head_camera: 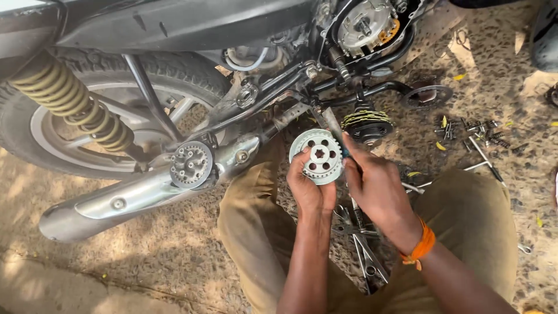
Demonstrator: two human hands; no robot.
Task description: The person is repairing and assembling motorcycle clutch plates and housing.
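The left hand [310, 189] was curled up from below around a round, silvery metal hub [318, 156], thumb and fingers clamped on its rim so that the flat face, with its splined centre hole and ring of smaller holes, was turned up toward the camera; held that way, the face probably stayed open to the tool. The right hand [375, 186], an orange band [421, 247] on its wrist, was closed in a pinch on a slim dark tool [344, 152] whose tip met the hub's right edge; how the tool ended could not be made out. Both hands worked above the person's lap, between knees in khaki trousers [476, 215], and the hub hung in the air just in front of the motorcycle's footrest bar. Below the wrists, steel pliers [366, 256] and other long tools lay on the gritty, sandy ground. To the left, a second toothed disc with raised posts [190, 164] rested against the dull chrome exhaust pipe [139, 195], seemingly parked there within reach. Past the hands, a stack of ribbed clutch plates [366, 121] sat on the ground, with small screws and springs [474, 135] scattered toward the right edge. Farthest, the open engine case [372, 23] showed bare gears, and a yellowish coiled shock spring [70, 99] slanted across the rear wheel.
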